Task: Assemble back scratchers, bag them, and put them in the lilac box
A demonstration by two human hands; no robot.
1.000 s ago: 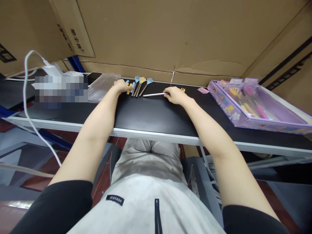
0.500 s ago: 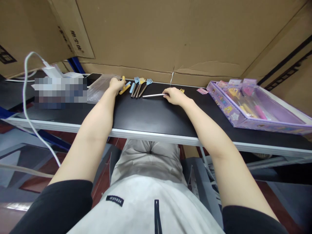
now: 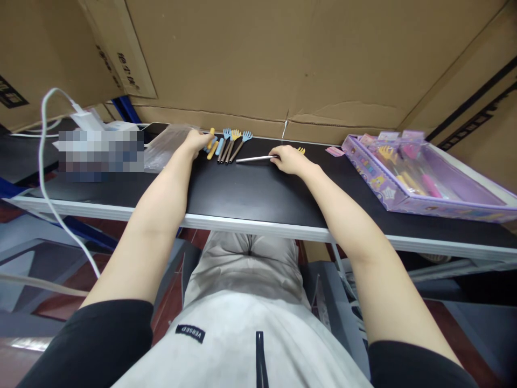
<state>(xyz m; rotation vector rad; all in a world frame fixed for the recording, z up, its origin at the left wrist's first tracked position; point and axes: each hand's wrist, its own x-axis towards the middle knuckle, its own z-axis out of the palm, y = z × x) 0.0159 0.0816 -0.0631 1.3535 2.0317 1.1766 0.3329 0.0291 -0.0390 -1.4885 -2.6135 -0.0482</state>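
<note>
My left hand (image 3: 197, 141) is at the far side of the table, its fingers closed against short yellow and blue tubes (image 3: 212, 150), which look like handle grips; the fingertips are partly hidden. A light blue tube (image 3: 219, 146) lies just right of them. Beside it, several small claw-headed back scratchers (image 3: 235, 146) with brown stems lie side by side, their blue and yellow claws pointing away from me. My right hand (image 3: 288, 159) is closed around a back scratcher's silver rod (image 3: 255, 159). The rod sticks out to the left, and a yellow claw (image 3: 301, 151) shows behind the hand.
On the right stands a purple display box (image 3: 404, 202) with packaged back scratchers inside. A pink card (image 3: 335, 152) lies left of it. Clear plastic bags (image 3: 165, 148) lie on the left, near a white cable (image 3: 42, 145). Cardboard (image 3: 242, 59) walls the table's back.
My left hand has moved slightly right, and the yellow and blue tubes have shifted with it toward the row of back scratchers. My right hand and the silver rod have stayed in place.
</note>
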